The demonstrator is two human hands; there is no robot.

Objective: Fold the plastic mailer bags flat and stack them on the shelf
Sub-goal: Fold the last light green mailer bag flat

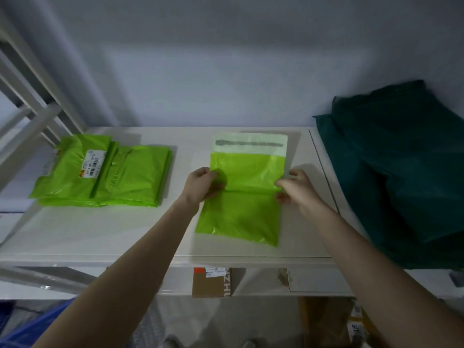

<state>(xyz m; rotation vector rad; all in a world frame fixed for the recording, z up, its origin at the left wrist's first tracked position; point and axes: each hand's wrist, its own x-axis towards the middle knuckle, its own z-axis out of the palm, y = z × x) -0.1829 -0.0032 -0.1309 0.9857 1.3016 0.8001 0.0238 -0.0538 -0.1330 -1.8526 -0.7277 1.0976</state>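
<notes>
A lime-green plastic mailer bag (244, 209) lies lengthwise on the white shelf (113, 229), its pale adhesive flap at the far end. A crease runs across its middle. My left hand (202, 184) pinches the bag's left edge at the crease. My right hand (297, 188) pinches the right edge at the same height. To the left rests a stack of folded green mailer bags (105, 172), the top one bearing a white barcode label.
A large dark-green bag (401, 167) bulges at the right end of the shelf against the wall. White shelf uprights (30, 101) rise at the left. Below the shelf's front edge sit a brown cardboard box (212, 282) and other parcels.
</notes>
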